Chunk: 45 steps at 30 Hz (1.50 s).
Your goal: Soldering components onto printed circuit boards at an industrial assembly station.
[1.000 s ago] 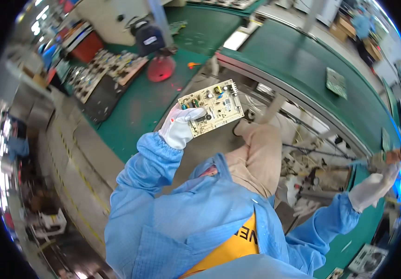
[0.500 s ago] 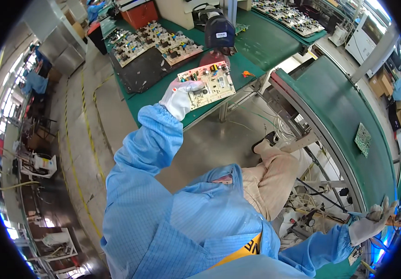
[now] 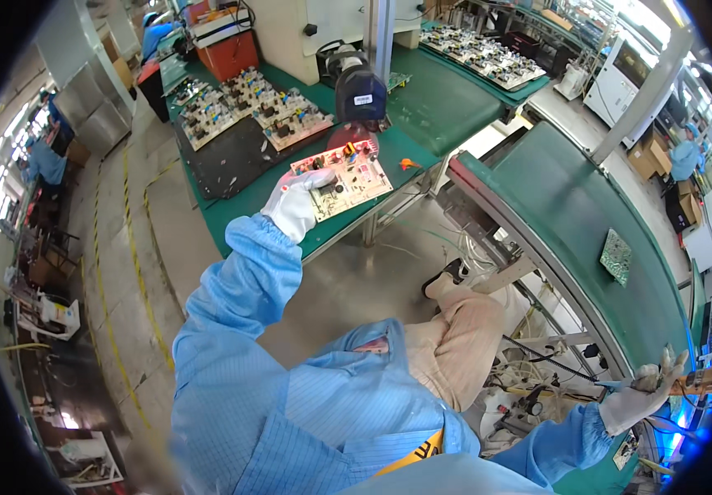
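My left hand (image 3: 292,203), in a white glove, grips the left edge of a circuit board (image 3: 354,186), thumb on top. The board is tilted, its component side up, and reddish light falls on its far part. Just beyond it stands a dark handheld-type barcode scanner (image 3: 361,92), its head over the board's far edge. Far off at the lower right, my gloved right hand (image 3: 638,399) is stretched out over the green conveyor with its fingers apart. It looks to hold nothing. Close to it are an orange-brown bar (image 3: 702,379) and some cables.
Populated boards (image 3: 245,107) lie in rows on a black mat (image 3: 216,161) at the left of the green bench. A single board (image 3: 617,257) lies on the curved green conveyor (image 3: 570,186). An orange object (image 3: 409,163) sits near the bench edge. More boards (image 3: 488,54) fill a far tray.
The whole view has shifted, so the bench and conveyor appear further left. My left hand still holds the board near the scanner, and my right hand stays stretched out at the conveyor.
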Tool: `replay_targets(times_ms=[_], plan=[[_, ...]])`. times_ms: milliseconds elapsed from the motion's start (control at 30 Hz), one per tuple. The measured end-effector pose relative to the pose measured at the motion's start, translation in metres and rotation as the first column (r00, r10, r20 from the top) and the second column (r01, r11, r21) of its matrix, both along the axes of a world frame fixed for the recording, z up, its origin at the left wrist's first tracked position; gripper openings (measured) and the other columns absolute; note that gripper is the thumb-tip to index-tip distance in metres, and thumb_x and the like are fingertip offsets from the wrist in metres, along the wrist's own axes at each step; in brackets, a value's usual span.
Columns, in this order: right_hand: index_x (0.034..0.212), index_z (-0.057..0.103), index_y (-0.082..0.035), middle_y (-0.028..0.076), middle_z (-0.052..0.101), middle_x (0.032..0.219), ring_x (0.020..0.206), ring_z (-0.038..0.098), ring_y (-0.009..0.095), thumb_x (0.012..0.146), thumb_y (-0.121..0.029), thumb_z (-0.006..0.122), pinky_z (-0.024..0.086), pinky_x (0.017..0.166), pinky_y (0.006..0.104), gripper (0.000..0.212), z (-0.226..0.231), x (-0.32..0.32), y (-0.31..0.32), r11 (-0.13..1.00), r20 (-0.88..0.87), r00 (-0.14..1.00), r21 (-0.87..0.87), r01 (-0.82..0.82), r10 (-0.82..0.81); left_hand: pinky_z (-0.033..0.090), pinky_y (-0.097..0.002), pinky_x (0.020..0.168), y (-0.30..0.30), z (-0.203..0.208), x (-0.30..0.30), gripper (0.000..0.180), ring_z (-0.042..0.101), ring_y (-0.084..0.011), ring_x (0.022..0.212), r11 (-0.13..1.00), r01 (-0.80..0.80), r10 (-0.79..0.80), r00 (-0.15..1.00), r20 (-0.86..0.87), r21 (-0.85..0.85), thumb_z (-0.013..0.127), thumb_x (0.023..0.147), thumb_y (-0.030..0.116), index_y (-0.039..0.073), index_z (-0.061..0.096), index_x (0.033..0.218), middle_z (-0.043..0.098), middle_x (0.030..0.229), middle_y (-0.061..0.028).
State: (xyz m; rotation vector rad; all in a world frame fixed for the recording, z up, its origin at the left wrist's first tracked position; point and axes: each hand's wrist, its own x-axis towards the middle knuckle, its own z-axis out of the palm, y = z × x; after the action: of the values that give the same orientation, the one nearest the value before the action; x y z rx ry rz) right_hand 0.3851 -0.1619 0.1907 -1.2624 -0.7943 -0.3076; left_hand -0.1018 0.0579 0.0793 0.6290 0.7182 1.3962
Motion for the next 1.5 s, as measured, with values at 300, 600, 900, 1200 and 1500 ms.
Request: replay_targets(times_ms=[300,600,900,1200,1500], plan=[[0.135,0.048,-0.002,0.006,0.059,0.117,0.06,0.033,0.003,0.099,-0.027,0.047,0.028,0.053,0.0161,0.044,0.008,-0.001,-0.002,0.989,-0.219,0.97,0.122,-0.077,0.103,0.051,-0.0346,0.093,0.033,-0.006,0.007,0.025,0.064,-0.0227,0.099,0.99,-0.139,0.138,0.988,0.064,-0.001,0.059,0.09,0.009,-0.003,0.061,0.112,0.065,0.107,-0.0127],[0.134,0.048,-0.001,0.006,0.059,0.115,0.059,0.032,0.003,0.099,-0.03,0.047,0.028,0.053,0.0164,0.045,0.001,0.0,0.001,0.994,-0.084,0.996,0.103,-0.022,0.031,0.052,-0.0325,0.083,0.018,0.023,0.022,0.027,0.062,-0.0173,0.096,0.979,-0.199,0.197,0.98,-0.029,-0.046,0.064,0.089,0.015,0.0,0.062,0.111,0.064,0.113,-0.0083],[0.14,0.044,-0.015,0.013,0.049,0.133,0.065,0.045,0.006,0.103,-0.021,0.04,0.036,0.059,0.0154,0.038,-0.005,-0.004,-0.003,0.988,-0.08,0.985,-0.001,-0.156,0.156,0.049,-0.0485,0.097,-0.003,-0.013,0.046,0.04,0.059,-0.0362,0.11,0.962,0.263,-0.231,0.923,0.308,-0.067,0.049,0.095,0.011,-0.008,0.044,0.13,0.056,0.123,-0.024],[0.138,0.044,-0.005,0.013,0.052,0.122,0.065,0.044,0.007,0.101,-0.039,0.039,0.04,0.062,0.019,0.051,0.004,-0.012,-0.007,0.996,-0.198,0.976,-0.012,-0.093,0.089,0.054,-0.0409,0.092,-0.022,-0.01,0.109,0.039,0.064,-0.0315,0.103,0.894,0.441,-0.398,0.86,0.32,-0.075,0.056,0.091,0.005,-0.009,0.047,0.126,0.06,0.118,-0.0224],[0.134,0.046,-0.004,0.012,0.059,0.12,0.089,0.063,0.012,0.099,-0.041,0.042,0.048,0.067,0.0183,0.051,-0.007,-0.005,-0.012,0.979,-0.304,0.941,0.176,-0.1,0.151,0.054,-0.0402,0.092,0.03,0.004,0.157,0.038,0.065,-0.0308,0.101,0.902,0.428,-0.422,0.845,0.33,0.058,0.055,0.091,0.005,-0.012,0.048,0.124,0.061,0.115,-0.0218]])
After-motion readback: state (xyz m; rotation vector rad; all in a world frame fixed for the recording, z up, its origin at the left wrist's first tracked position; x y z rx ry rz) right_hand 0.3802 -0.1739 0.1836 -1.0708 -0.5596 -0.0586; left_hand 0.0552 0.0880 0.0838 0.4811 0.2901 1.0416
